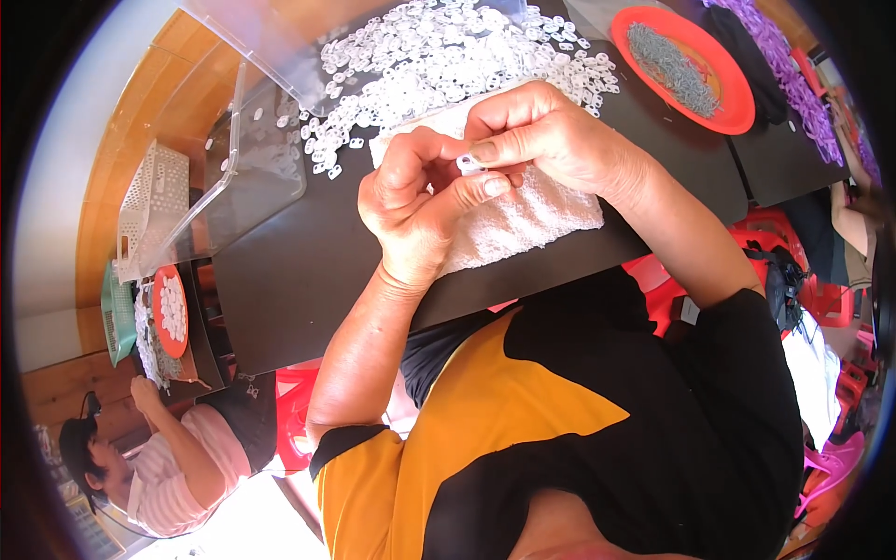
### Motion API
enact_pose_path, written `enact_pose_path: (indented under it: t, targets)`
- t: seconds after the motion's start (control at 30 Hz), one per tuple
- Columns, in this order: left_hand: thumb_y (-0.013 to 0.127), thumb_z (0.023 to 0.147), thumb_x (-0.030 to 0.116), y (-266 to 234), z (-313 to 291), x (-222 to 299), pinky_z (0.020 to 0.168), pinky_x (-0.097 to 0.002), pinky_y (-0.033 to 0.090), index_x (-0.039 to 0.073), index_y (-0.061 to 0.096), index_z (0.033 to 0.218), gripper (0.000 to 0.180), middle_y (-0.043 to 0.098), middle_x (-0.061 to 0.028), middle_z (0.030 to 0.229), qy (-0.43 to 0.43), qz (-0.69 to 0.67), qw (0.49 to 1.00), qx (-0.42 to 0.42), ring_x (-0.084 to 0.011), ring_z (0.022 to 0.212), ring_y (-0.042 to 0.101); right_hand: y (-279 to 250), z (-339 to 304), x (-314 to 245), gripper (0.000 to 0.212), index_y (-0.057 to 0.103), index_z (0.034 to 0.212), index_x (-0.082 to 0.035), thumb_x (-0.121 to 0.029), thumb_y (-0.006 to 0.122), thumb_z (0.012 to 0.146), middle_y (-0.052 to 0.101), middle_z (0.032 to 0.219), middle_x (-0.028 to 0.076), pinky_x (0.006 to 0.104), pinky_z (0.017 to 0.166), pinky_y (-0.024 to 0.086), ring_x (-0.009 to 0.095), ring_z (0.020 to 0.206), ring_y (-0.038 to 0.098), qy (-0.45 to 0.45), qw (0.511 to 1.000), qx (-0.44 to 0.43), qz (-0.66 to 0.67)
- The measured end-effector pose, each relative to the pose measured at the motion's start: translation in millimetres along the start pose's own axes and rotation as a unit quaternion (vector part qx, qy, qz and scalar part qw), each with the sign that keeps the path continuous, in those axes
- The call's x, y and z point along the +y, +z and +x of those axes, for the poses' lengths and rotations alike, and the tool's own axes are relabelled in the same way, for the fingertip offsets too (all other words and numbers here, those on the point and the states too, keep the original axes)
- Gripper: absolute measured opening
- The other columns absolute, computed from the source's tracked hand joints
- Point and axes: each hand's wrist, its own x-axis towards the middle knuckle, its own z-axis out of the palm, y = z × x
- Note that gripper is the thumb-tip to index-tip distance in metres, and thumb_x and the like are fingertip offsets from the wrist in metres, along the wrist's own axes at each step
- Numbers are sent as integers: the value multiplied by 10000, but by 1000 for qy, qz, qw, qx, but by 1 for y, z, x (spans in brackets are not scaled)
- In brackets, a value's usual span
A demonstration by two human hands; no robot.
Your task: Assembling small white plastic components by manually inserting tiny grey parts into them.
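Note:
Over the folded white towel (527, 224), my two hands meet at a small white plastic piece (468, 165) with holes in it. My left hand (411, 201) is closed, its thumb and bent fingers around the lower side of the piece. From the right, my right hand (551, 135) pinches the piece's upper side between thumb and forefinger. Whether a thin pin is also held there is too small to tell. Just beyond the towel spreads a heap of similar white pieces (439, 56). Thin grey metal pins (667, 65) fill a red plate (744, 114) at the far right.
A clear plastic bin (245, 112) lies at the far left of the dark table (289, 280). Strands of purple pieces (793, 84) lie at right. At lower left, a co-worker (191, 457) sits near a white basket (154, 205) and another red plate (174, 350) of white pieces.

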Motion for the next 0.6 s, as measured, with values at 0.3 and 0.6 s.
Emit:
enact_pose_path:
  t: [0.3,0.6]
  targets:
    - [783,752,-51,-2,2,-8,584,-211,516,11,567,885,261,657,-47,743,11,-29,999,-13,-117,689,680,-1,3,12,209,625,824,26,-154,618,929,602,668,38,226,552,459,117,597,594,0,996,-32,78]
    - [805,738,-28,2,7,-7,594,-183,446,7,618,974,304,625,-1,832,34,34,999,10,-38,664,549,-1,3,1,240,637,827,-2,-209,604,944,582,671,8,219,600,441,77,617,557,-20,998,49,-38]
